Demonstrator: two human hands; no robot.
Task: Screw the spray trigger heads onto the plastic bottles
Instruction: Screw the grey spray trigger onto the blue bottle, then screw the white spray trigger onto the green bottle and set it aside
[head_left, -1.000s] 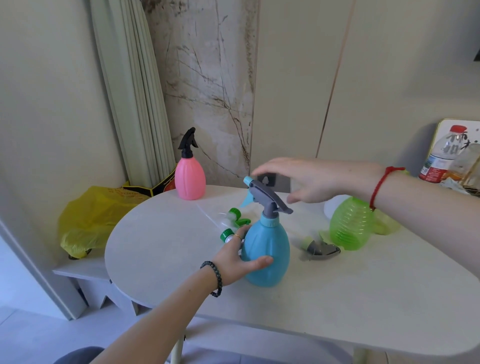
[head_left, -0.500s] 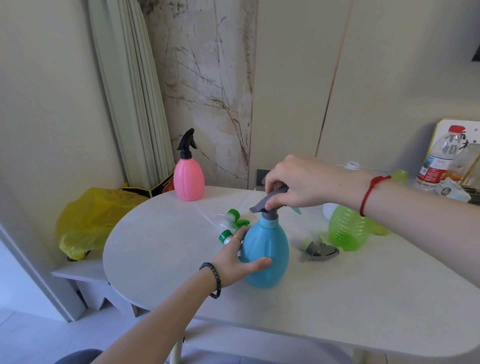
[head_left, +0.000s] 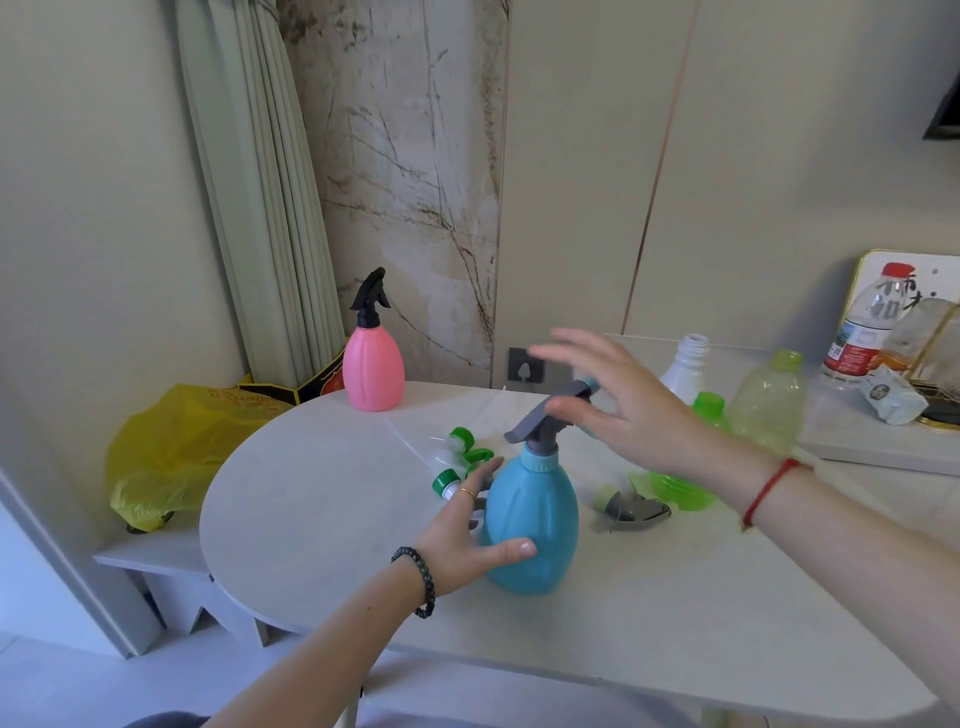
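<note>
Gripping one blue bottle (head_left: 537, 525) with my left hand (head_left: 457, 545), I held my right hand (head_left: 623, 415) spread above its single grey trigger head (head_left: 535, 425).

Left hand (head_left: 460, 543) holds blue bottle (head_left: 543, 519); right hand (head_left: 634, 410) spread beside trigger head (head_left: 537, 426).

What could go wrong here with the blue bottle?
1. The right hand is open and blurred at the grey head, not gripping it; the head might end up loose or crooked.
2. The left hand holds the blue bottle low down, so a push at the top could tip it onto the loose green heads.
</note>
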